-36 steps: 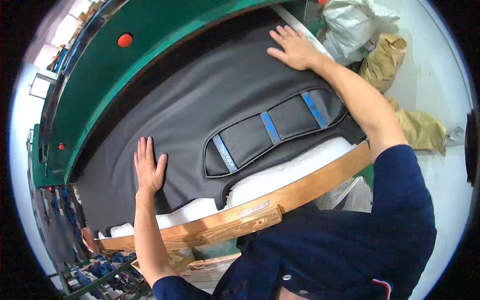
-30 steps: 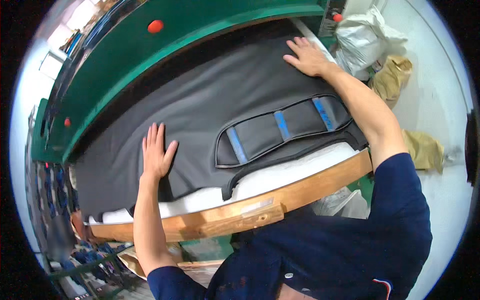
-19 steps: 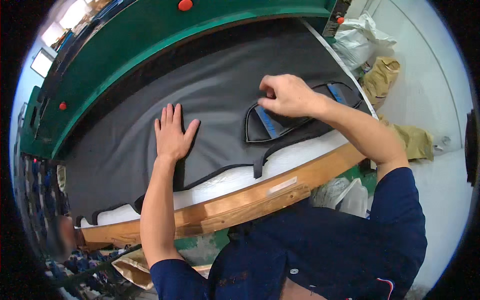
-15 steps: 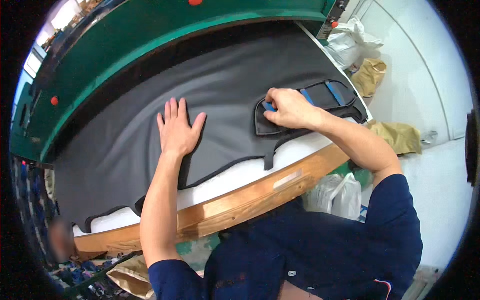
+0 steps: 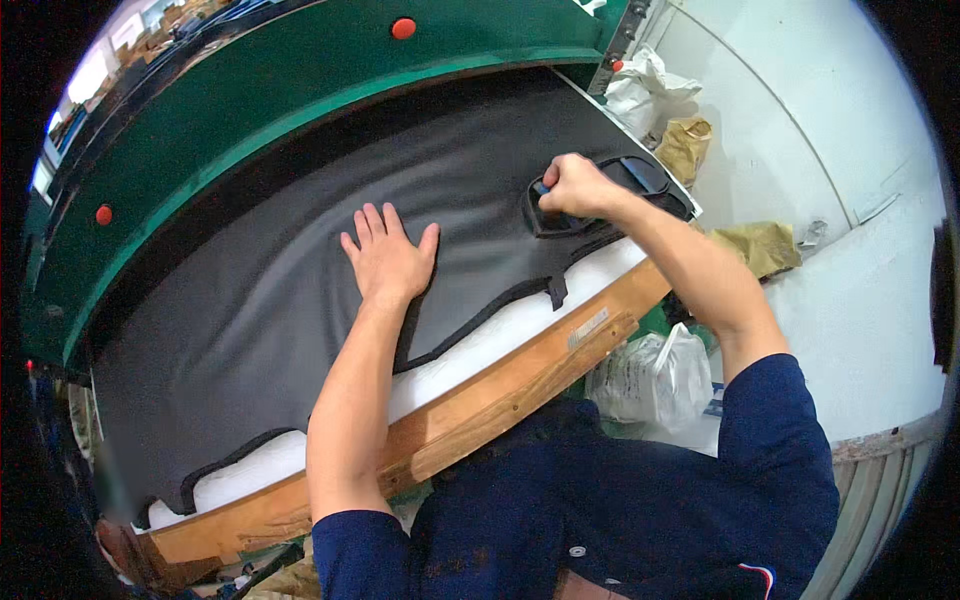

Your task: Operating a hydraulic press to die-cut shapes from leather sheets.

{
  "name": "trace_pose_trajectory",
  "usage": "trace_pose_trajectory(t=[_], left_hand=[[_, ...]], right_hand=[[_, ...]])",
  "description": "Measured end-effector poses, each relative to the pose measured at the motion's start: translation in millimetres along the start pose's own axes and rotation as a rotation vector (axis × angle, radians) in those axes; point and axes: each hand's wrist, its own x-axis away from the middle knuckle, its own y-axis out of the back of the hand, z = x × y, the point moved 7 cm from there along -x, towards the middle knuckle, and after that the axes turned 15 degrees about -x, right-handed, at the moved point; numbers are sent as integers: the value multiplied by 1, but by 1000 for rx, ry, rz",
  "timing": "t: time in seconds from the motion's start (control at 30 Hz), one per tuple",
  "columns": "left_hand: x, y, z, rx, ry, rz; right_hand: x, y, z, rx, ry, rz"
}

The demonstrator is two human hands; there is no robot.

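Left hand (image 5: 388,262) flat on dark fabric sheet (image 5: 250,290), fingers spread apart. Right hand (image 5: 575,186) curled shut on the black stitched panel (image 5: 640,180) at the sheet's right end. Sheet lies over white padding (image 5: 500,335) on a wooden table edge (image 5: 480,410). Green machine frame (image 5: 250,110) borders the far side. Plastic bag (image 5: 650,375), contents unclear, stands below the table; bags (image 5: 680,145) near the wall.
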Motion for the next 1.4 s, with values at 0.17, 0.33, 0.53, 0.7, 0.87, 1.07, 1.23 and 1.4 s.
trace_pose_trajectory(t=[0.17, 0.33, 0.53, 0.7, 0.87, 1.07, 1.23, 1.4], left_hand=[[1, -2, 4, 9, 1, -5], [-1, -2, 5, -22, 15, 4], [1, 1, 3, -51, 14, 18], [2, 1, 5, -77, 18, -1], [0, -2, 4, -85, 4, -16], [-1, -3, 4, -84, 6, 7], [3, -2, 6, -81, 37, 17], [-2, -1, 6, -75, 6, -8]], right_hand=[[-7, 69, 19, -334, 54, -101], [-6, 53, 13, -317, 135, -77], [22, 6, -12, -416, 199, -46], [19, 106, -85, -311, 302, -343], [19, 94, -120, -265, 198, -169], [22, 62, -104, -306, 130, 3], [21, 66, -101, -383, 133, -2], [14, 127, -70, -521, 251, -169]])
